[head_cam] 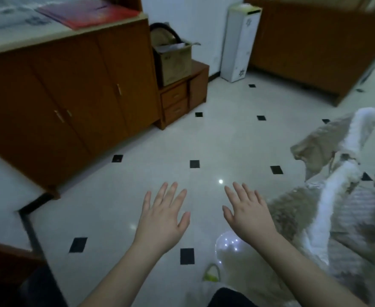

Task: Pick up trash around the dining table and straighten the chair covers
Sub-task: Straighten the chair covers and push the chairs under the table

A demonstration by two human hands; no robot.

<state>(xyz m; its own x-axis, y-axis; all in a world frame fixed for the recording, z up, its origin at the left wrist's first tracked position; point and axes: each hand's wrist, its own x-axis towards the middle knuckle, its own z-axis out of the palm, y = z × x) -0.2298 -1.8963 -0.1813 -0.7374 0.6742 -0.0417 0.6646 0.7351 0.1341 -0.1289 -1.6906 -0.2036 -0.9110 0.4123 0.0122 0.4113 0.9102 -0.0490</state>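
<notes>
**Bare hands over the tiles**

A wooden sideboard (71,96) and cardboard box (174,60) stand beyond. Left hand (162,220) and right hand (248,213) hover spread, holding nothing. The rumpled beige-and-white chair cover (337,185) sits just right.

We are seeing a chair cover (328,191) lying rumpled at the right, beige and fluffy with white edging, blurred. A pale translucent plastic bag (233,251) is lying on the tiled floor just beside it.
</notes>
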